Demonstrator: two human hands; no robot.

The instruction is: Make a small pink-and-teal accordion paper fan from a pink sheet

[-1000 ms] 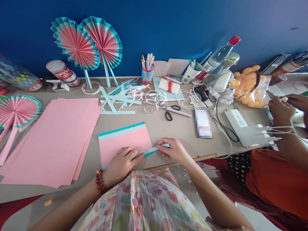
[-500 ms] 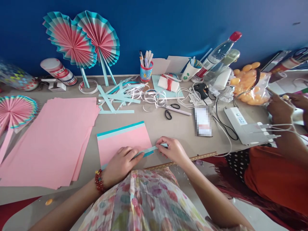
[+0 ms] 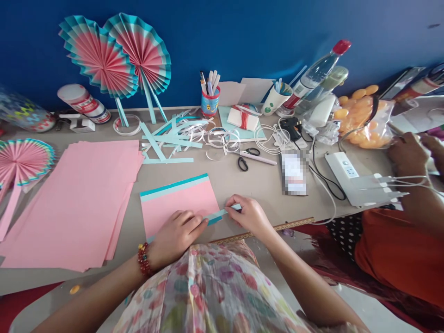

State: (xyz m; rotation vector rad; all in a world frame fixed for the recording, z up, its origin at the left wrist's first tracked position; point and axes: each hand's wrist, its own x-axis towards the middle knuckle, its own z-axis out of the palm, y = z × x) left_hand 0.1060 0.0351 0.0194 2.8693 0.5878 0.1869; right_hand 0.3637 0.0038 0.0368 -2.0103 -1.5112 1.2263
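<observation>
A pink sheet of paper (image 3: 180,202) lies in front of me, with a dark teal and a pale blue band along its far edge. Its near edge bears a teal band too, and a pale blue paper strip (image 3: 215,215) runs over it, sticking out past the right edge. My left hand (image 3: 182,230) rests flat on the near side of the sheet, fingers stretched over the strip. The strip's right end is pinched between thumb and forefinger of my right hand (image 3: 244,212), just off the sheet's corner.
Left of the sheet lies a stack of pink paper (image 3: 74,199). Behind are loose paper strips (image 3: 173,136), scissors (image 3: 255,158) and a pen cup (image 3: 210,102). Folded fans (image 3: 104,64) lean on the wall. A phone (image 3: 294,173) and power strip (image 3: 350,178) lie right, near another person's hand (image 3: 407,152).
My left hand has slid slightly right along the strip. My right hand keeps its pinch in nearly the same spot. The other person's hands have shifted a little.
</observation>
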